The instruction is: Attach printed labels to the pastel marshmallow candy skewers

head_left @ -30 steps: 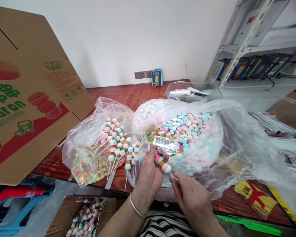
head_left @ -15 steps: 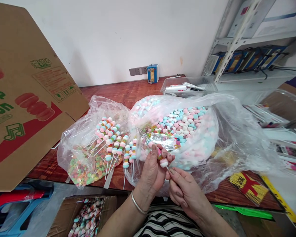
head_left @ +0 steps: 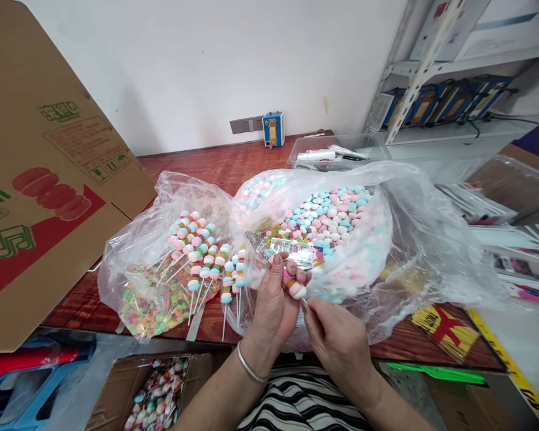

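Note:
My left hand [head_left: 276, 299], with a bangle at the wrist, has its fingers curled around the candies of a candy skewer [head_left: 297, 290]. My right hand [head_left: 335, 335] pinches the thin white stick at the skewer's lower end. Behind my hands lies a clear plastic bag [head_left: 381, 251] of pink, blue and white candies [head_left: 336, 218]. A printed clear wrapper [head_left: 294, 251] rests on it, just above my left fingers. Several skewers of striped candies [head_left: 206, 260] lie to the left, on a bag of colourful ring-shaped gummies [head_left: 155, 308].
A large cardboard carton [head_left: 49, 197] stands at the left. Below the table edge, an open box [head_left: 157, 389] holds wrapped candies. A clear plastic tray [head_left: 336, 158] and a small blue device [head_left: 273, 129] sit at the back. Metal shelving [head_left: 413, 90] rises at the right.
My right hand has turned and closed around the stick's end, its back now facing up more. The left hand still holds the candies. The whole view has shifted slightly.

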### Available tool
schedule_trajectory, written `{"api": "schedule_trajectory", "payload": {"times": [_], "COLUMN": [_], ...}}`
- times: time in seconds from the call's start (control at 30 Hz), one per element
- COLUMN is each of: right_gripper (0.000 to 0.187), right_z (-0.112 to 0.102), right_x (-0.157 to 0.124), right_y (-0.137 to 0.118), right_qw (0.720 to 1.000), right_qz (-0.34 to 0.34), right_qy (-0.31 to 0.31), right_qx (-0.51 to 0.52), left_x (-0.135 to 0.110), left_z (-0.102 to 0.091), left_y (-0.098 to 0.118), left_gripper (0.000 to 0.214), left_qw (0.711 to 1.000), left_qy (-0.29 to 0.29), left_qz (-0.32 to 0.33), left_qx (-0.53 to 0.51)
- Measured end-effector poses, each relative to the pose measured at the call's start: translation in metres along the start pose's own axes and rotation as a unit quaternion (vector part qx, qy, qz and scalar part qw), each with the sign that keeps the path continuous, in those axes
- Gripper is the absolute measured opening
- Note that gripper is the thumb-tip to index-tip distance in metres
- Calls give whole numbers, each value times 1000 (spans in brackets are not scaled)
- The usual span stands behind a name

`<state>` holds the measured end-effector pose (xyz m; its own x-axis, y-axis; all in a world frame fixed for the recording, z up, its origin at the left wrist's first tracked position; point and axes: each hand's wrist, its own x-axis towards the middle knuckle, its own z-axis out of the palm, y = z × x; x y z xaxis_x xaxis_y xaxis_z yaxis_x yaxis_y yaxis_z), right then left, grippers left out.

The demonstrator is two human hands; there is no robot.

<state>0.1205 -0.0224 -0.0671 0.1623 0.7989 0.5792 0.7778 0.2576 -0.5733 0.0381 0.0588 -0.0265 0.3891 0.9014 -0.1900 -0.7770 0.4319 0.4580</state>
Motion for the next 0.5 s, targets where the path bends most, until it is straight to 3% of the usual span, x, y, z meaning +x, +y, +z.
{"api": "schedule_trajectory", "payload": {"times": [0.07,0.17,0.3,0.5], "right_gripper": [16,18,22,18], "right_z": [0,-3,-8,-7], "right_x": [0,1,4,0], "right_y": [1,3,5,9], "right_qw": [999,999,989,999], "right_qz": [-35,35,114,21], "right_qy": [7,-20,-50,0], "right_qx": [-40,16,83,-37], "left_x": [-4,-4,8,19], "left_z": [1,-1,-8,-12], "left_y": [-8,-10,3,14], "left_gripper": [15,18,26,10], "left_qw": [1000,999,999,999], "left_qy": [-9,-10,36,18], "left_qz": [-10,-36,-29,-3], "left_qx": [-8,-10,-9,-28]}}
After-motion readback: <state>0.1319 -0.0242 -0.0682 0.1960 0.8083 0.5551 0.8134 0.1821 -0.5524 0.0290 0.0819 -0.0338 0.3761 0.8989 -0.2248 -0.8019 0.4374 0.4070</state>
